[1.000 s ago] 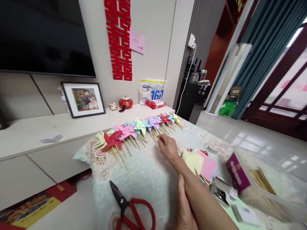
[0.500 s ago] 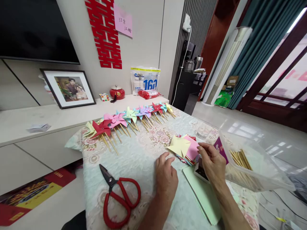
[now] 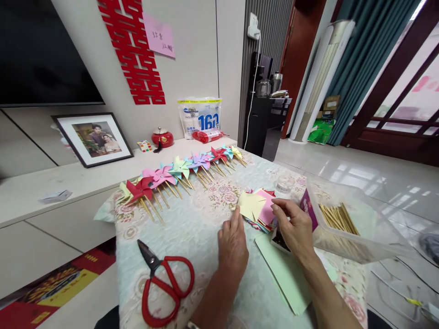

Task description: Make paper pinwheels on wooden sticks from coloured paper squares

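Observation:
A pile of cut, coloured paper squares [image 3: 265,227] lies on the tablecloth, with a pale yellow slit paper square [image 3: 252,204] and a pink paper square [image 3: 265,208] on top. My left hand [image 3: 233,244] rests on the cloth, index finger stretched out to the yellow square's left corner, holding nothing. At the pink square's right edge, my right hand [image 3: 294,224] has thumb and forefinger pinched together on it. Beneath that hand sit a small white box [image 3: 279,241] with dark contents and a stack of light green paper [image 3: 283,274].
Red-handled scissors [image 3: 164,283] lie at front left. Finished paper pinwheels [image 3: 161,176] on sticks line the far edge. On the right stands a clear plastic bin [image 3: 346,246] holding wooden sticks [image 3: 339,218]. A round clear container [image 3: 284,183] sits behind the pile.
My left hand has reached forward, its index finger straightening to the yellow square. My right hand stays by the pink square's edge. The view has shifted slightly.

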Available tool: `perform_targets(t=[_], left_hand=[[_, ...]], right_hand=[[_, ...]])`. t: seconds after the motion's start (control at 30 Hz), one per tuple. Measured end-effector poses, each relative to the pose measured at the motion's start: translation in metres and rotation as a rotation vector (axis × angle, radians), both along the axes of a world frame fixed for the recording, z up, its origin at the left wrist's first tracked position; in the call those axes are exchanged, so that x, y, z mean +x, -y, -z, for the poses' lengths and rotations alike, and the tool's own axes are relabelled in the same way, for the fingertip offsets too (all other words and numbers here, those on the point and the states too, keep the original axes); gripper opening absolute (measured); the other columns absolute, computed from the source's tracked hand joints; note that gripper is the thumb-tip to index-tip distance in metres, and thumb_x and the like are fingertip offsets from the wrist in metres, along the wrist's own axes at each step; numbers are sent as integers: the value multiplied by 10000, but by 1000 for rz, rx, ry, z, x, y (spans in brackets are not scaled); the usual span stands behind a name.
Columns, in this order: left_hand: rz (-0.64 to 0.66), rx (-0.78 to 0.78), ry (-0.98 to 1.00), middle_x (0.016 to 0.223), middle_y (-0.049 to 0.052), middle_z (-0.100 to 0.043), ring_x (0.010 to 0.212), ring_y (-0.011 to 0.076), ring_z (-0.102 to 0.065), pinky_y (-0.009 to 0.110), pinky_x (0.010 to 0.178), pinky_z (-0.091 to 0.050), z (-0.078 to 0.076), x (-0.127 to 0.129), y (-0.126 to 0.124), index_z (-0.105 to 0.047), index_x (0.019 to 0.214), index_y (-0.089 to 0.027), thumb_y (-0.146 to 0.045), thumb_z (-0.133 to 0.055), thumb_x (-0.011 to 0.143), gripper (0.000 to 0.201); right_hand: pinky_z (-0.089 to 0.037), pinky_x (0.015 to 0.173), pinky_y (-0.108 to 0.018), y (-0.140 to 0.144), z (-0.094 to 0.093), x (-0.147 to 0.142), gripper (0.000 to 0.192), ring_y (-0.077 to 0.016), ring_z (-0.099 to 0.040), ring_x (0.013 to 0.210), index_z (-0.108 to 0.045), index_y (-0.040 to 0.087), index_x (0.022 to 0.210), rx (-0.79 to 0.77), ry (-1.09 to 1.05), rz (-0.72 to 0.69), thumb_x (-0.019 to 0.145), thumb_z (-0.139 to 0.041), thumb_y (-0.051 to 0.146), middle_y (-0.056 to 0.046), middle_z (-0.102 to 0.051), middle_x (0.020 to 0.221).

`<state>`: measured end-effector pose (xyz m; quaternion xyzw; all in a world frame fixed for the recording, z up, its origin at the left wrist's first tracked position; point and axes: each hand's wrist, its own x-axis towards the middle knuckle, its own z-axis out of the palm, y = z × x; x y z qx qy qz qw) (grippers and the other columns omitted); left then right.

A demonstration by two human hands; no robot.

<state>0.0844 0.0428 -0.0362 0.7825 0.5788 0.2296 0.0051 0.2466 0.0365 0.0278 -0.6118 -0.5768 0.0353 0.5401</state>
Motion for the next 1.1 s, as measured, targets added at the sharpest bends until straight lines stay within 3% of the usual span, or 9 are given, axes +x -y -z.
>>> perform_targets(t=[0.17, 0.3, 0.5, 0.67, 0.77, 0.9, 1.0, 1.1], left_hand=[[8, -5, 62, 1528, 117, -481, 1078, 298, -584, 436, 834, -541, 3, -2, 0, -515, 1428, -179, 81, -366, 760, 732], [34, -36, 192, 1506, 150, -492, 1264, 288, -543, 445, 980, -514, 10, -7, -1, -490, 1431, -162, 82, -373, 766, 718], [123, 83, 417, 1460, 177, -497, 1385, 225, -467, 400, 1112, -457, 11, -15, 1, -441, 1419, -107, 83, -296, 813, 652], [205, 244, 447, 1405, 175, -532, 1365, 226, -485, 411, 1122, -457, -9, -18, 11, -427, 1404, -120, 43, -360, 841, 590], [263, 340, 420, 1404, 177, -533, 1361, 226, -492, 410, 1102, -481, -19, -19, 16, -403, 1411, -134, 38, -370, 859, 579], [336, 397, 370, 1384, 176, -559, 1354, 218, -503, 391, 1097, -489, -23, -19, 18, -407, 1406, -139, 45, -369, 873, 565], [380, 419, 364, 1375, 172, -574, 1347, 214, -514, 387, 1095, -494, -22, -21, 18, -435, 1383, -148, 50, -366, 874, 551], [415, 425, 398, 1375, 171, -575, 1340, 218, -521, 388, 1087, -499, -23, -22, 20, -477, 1345, -152, 55, -373, 865, 533]], right_hand=[[-508, 694, -322, -1, 3, -3, 211, -192, -660, 704, -712, 216, 932, -32, 32, -27, 905, -539, 333, -37, -745, 841], [-503, 714, -330, -3, 8, 0, 213, -206, -672, 767, -712, 214, 957, -73, 41, -51, 901, -538, 324, -46, -750, 881], [-509, 743, -358, -5, 10, 2, 232, -224, -674, 797, -723, 206, 972, -135, 59, -69, 886, -556, 341, -70, -759, 945], [-551, 743, -369, -1, 3, -3, 379, -222, -696, 773, -679, 185, 1139, -151, -237, -136, 906, -568, 462, -87, -761, 935], [-573, 693, -370, 0, 0, -6, 581, -216, -704, 722, -565, 164, 1327, -216, -527, -289, 899, -570, 558, -109, -764, 961], [-565, 589, -349, 0, -2, -7, 729, -234, -722, 687, -488, 173, 1412, -266, -814, -472, 871, -546, 658, -108, -765, 920], [-544, 557, -326, 0, -5, -7, 731, -256, -727, 750, -535, 175, 1372, -246, -909, -449, 804, -666, 616, -121, -762, 1005], [-557, 658, -334, 1, -8, -9, 796, -252, -718, 815, -548, 167, 1358, -247, -944, -391, 670, -847, 435, -119, -747, 1092]])
